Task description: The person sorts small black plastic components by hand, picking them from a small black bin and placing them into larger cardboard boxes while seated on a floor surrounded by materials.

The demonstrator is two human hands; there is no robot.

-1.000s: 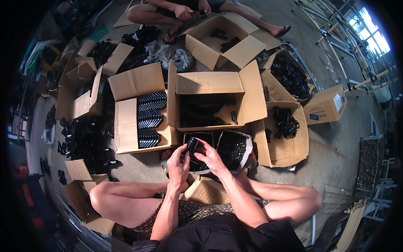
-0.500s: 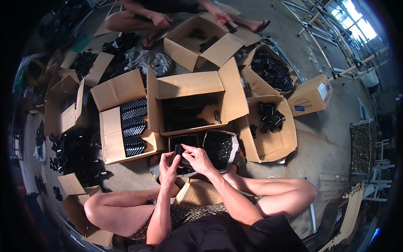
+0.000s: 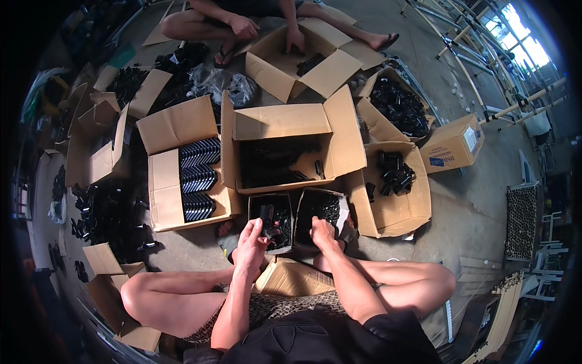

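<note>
My left hand [image 3: 250,241] is closed around a glossy black elbow-like piece [image 3: 267,213], which stands up from the thumb. It is above a small open box of small black parts [image 3: 280,217]. My right hand [image 3: 323,233] is over the near part of a second small box of small black parts [image 3: 320,206], right beside the first. The fingers of that hand are curled together; what they hold, if anything, is hidden. Just beyond both small boxes stands a large open carton [image 3: 282,124] with dark parts inside.
A carton with stacked rows of black angled pieces [image 3: 199,179] stands to the left, an open carton of loose black pieces [image 3: 394,173] to the right. Across from me a person's hand [image 3: 295,40] reaches into another carton [image 3: 273,76]. Loose black parts [image 3: 109,218] cover the left floor.
My right hand has left the black piece and moved right to the small box; my left hand keeps the piece. The other person's hand has moved into their carton.
</note>
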